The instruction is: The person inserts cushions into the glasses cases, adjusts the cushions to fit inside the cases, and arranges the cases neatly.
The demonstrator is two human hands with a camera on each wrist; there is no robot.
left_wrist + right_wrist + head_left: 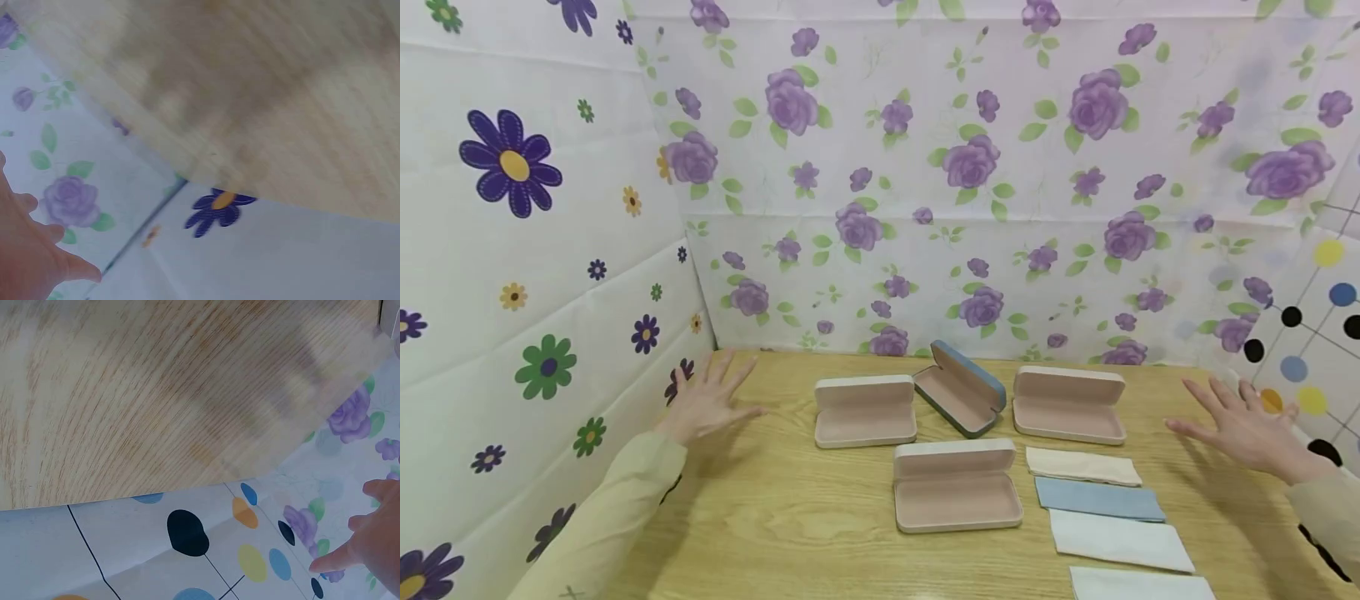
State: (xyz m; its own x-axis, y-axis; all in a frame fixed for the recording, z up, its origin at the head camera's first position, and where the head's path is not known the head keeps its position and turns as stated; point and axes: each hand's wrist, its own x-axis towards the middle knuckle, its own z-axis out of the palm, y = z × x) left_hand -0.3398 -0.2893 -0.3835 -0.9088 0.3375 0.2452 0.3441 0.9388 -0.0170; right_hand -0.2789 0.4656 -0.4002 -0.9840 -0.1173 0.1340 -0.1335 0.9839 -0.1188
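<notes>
My left hand (706, 402) is held over the table's left side with its fingers spread, holding nothing. On the far right, my right hand (1243, 425) is likewise spread and holds nothing. Between them stand several glasses cases with raised lids: a white one (865, 425) at back left, a blue one (958, 400) set at an angle, a white one (1067, 417) at back right, and a white one (957, 502) in front. Nearest the right hand lie folded cloths: a cream cloth (1082, 467), a blue cloth (1099, 498), a white cloth (1120, 540) and another white cloth (1138, 585).
The wooden table (775, 517) meets a rose-patterned sheet (925, 275) at its back edge. A daisy-patterned sheet (580, 325) walls the left side, and a dotted sheet (1315, 367) the right.
</notes>
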